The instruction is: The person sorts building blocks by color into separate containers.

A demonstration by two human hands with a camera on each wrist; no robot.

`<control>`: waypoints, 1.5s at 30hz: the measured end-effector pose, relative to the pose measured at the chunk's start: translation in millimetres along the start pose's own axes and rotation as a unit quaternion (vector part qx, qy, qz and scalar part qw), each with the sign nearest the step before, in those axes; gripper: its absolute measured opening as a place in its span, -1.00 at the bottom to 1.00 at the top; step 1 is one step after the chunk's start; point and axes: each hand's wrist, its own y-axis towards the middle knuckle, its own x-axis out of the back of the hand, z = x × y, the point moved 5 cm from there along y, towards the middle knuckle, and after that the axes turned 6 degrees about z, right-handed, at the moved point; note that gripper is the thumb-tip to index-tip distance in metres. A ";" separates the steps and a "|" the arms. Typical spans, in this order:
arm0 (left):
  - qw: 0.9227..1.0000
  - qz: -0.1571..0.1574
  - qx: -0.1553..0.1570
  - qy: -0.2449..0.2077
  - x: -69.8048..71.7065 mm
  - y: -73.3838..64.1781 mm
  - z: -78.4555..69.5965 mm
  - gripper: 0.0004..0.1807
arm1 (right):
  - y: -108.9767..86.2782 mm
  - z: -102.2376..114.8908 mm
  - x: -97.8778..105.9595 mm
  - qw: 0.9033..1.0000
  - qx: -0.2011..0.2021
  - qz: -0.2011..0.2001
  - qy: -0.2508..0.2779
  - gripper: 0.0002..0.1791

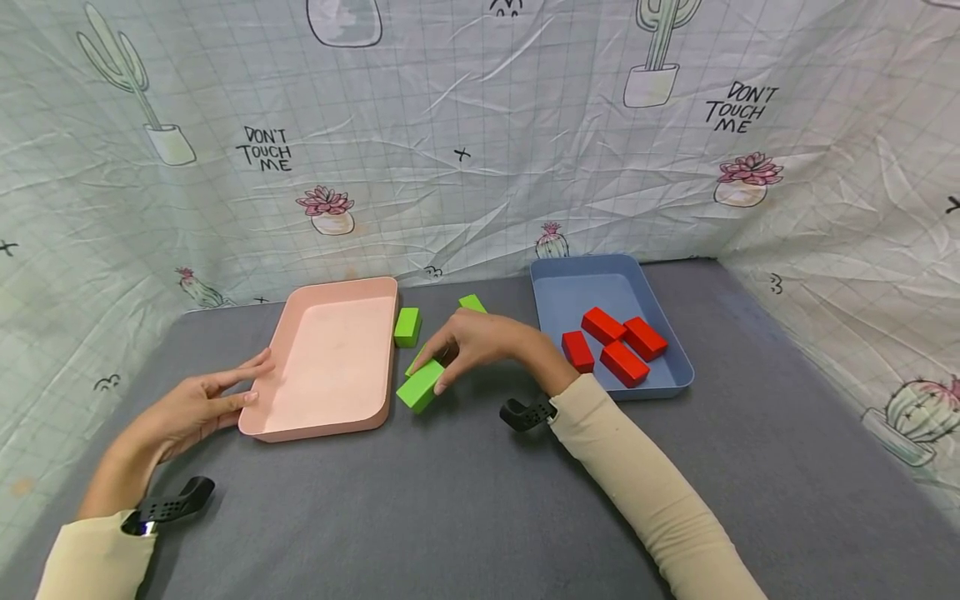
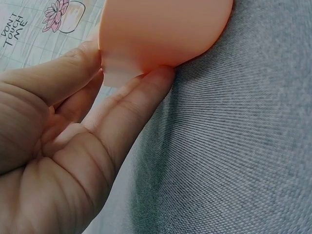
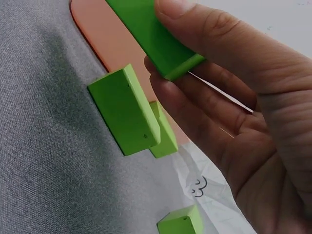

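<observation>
My right hand (image 1: 474,340) pinches a green block (image 1: 420,387) between thumb and fingers, just right of the pink tray (image 1: 381,367). In the right wrist view the held green block (image 3: 151,36) is off the table. Another green block (image 3: 124,112) lies below it, mostly hidden behind the hand in the head view. Beside the tray's right wall is a green block (image 1: 407,327), and one more green block (image 1: 472,302) sits farther back, partly covered by the hand. My left hand (image 1: 197,410) grips the tray's left wall near its front corner, where fingers straddle the wall (image 2: 165,29).
A blue tray (image 1: 671,387) with several red blocks (image 1: 624,364) stands at the right, behind my right forearm. Grey cloth (image 1: 465,517) covers the table. A printed curtain (image 1: 465,108) hangs along the back and both sides.
</observation>
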 end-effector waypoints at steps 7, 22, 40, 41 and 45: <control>1.000 0.000 0.000 0.001 0.7 -0.9 0.4 -0.35 | 4.7 4.3 0.8 1.000 -0.003 0.002 -0.023 -0.53; 1.000 0.000 0.004 -0.002 1.0 -2.5 1.1 -0.36 | 11.7 7.1 4.0 0.999 0.013 -0.016 -0.034 -0.53; 1.000 0.002 0.013 0.007 1.4 -0.5 1.7 -0.34 | 36.8 16.7 6.6 0.990 0.050 -0.058 -0.118 -0.51; 1.000 -0.001 0.018 0.011 1.5 0.0 1.4 -0.33 | 38.5 16.3 6.5 0.990 0.049 -0.062 -0.118 -0.51; 0.999 -0.016 0.042 0.026 2.6 -1.6 0.4 -0.30 | 48.9 16.5 5.6 0.989 0.055 -0.079 -0.116 -0.52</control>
